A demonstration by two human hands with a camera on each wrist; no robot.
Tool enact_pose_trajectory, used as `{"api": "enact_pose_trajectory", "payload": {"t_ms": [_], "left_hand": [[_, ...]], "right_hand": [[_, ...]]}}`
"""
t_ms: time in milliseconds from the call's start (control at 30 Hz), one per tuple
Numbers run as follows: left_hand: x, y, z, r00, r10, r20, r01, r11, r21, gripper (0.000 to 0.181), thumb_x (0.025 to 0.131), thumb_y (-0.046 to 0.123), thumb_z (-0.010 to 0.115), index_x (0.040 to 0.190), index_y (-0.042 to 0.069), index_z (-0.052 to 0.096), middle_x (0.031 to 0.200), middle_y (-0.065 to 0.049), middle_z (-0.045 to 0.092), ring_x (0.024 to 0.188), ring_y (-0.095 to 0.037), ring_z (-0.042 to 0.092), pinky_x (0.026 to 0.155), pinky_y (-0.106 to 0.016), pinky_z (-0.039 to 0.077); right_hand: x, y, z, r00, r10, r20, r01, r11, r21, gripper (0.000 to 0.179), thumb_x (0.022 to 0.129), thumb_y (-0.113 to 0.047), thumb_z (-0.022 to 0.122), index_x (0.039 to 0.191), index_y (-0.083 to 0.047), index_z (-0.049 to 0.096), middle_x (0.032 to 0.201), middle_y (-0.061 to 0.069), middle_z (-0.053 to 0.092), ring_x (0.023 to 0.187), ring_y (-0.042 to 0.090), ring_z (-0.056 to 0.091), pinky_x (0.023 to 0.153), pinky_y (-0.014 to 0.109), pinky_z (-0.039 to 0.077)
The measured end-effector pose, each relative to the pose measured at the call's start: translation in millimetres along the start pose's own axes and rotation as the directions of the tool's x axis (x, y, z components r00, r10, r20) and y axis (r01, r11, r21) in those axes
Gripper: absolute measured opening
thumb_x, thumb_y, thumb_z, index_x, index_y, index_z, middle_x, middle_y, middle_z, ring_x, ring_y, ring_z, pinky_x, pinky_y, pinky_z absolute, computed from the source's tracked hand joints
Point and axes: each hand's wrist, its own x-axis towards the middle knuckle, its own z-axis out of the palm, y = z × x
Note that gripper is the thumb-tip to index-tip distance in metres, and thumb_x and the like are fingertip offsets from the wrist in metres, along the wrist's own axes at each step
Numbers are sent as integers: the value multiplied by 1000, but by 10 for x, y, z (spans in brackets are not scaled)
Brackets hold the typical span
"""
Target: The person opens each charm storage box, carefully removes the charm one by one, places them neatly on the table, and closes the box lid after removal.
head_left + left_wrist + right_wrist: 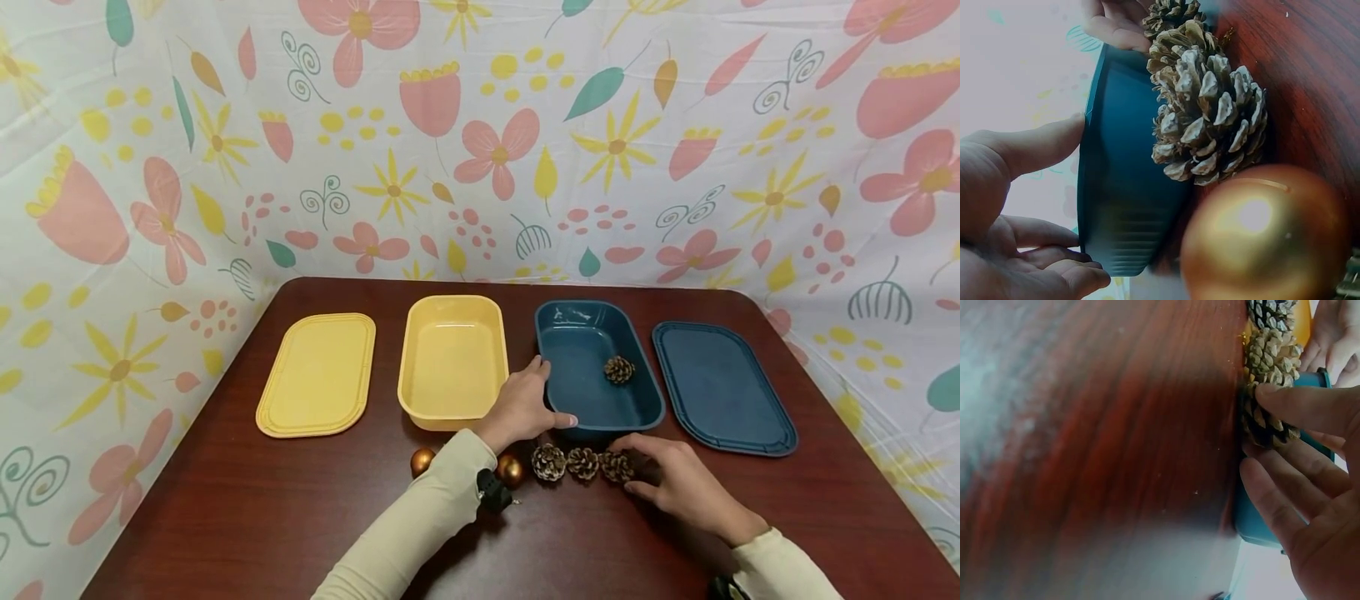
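My left hand [521, 404] holds the near left corner of a dark blue container [581, 342], thumb along the near rim and fingers at the left side. One pine cone [619, 369] lies inside it. In front stands a row of pine cones: a left one [548, 462], a middle one [582, 464] and a right one [617, 467]. With thumb and fingers my right hand [678, 483] pinches the right cone, which rests at the table; the right wrist view shows the thumb [1310, 407] over that cone [1263, 419]. Part of the cone is hidden by the fingers.
Left of the blue container stands a yellow container [453, 367]. A yellow lid [318, 375] lies at the far left and a blue lid [723, 387] at the right. Copper-coloured balls, one left [422, 461] and one right [511, 471], lie either side of my left forearm.
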Motion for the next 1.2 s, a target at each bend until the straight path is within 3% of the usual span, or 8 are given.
{"api": "enact_pose_trajectory", "payload": {"t_ms": [167, 633, 767, 933, 1067, 1200], "left_hand": [[10, -5, 5, 1000, 6, -1, -6, 1000, 18, 97, 84, 43, 81, 159, 8, 30, 169, -9, 23, 149, -28, 38, 116, -40, 43], [10, -6, 1, 1000, 10, 0, -10, 1000, 14, 96, 84, 42, 81, 158, 7, 31, 168, -10, 23, 150, -28, 38, 117, -41, 43], [1, 3, 9, 1000, 6, 6, -6, 1000, 14, 95, 85, 42, 80, 159, 8, 30, 169, -9, 22, 150, -28, 37, 117, -41, 42], [-11, 9, 23, 1000, 6, 6, -6, 1000, 16, 95, 85, 41, 79, 159, 7, 30, 169, -10, 22, 152, -29, 34, 118, -42, 41], [-20, 21, 19, 1000, -10, 6, 10, 1000, 10, 94, 86, 41, 79, 159, 9, 29, 170, -8, 17, 153, -29, 32, 119, -42, 40], [-20, 23, 12, 1000, -17, 1, 17, 1000, 11, 93, 86, 40, 79, 159, 9, 29, 171, -8, 16, 153, -30, 31, 119, -43, 40]], "right_hand": [[-7, -2, 3, 1000, 15, 5, -15, 1000, 1, 51, 76, -3, 84, 123, -11, 65, 116, 6, 72, 92, 14, 72, 71, 27, 60], [-34, -71, -113, 999, 33, -16, -33, 999, -32, 53, 76, -7, 85, 125, -14, 66, 117, 5, 73, 91, 14, 72, 71, 29, 60], [-56, -122, -234, 1000, 17, 5, -17, 999, -45, 52, 77, -8, 85, 125, -12, 66, 118, 7, 73, 90, 16, 71, 69, 27, 60], [-28, -222, -434, 994, -94, -52, 89, 992, -88, 48, 74, -6, 86, 119, -12, 70, 109, 4, 75, 85, 8, 70, 63, 23, 58], [85, -274, -629, 985, -133, -110, 121, 986, -115, 43, 74, -6, 87, 113, -18, 72, 102, -4, 76, 82, -3, 66, 62, 22, 56], [266, -223, -796, 985, -119, -125, 101, 985, -144, 37, 77, -9, 86, 110, -22, 73, 99, -9, 75, 81, -3, 66, 65, 22, 57]]}}
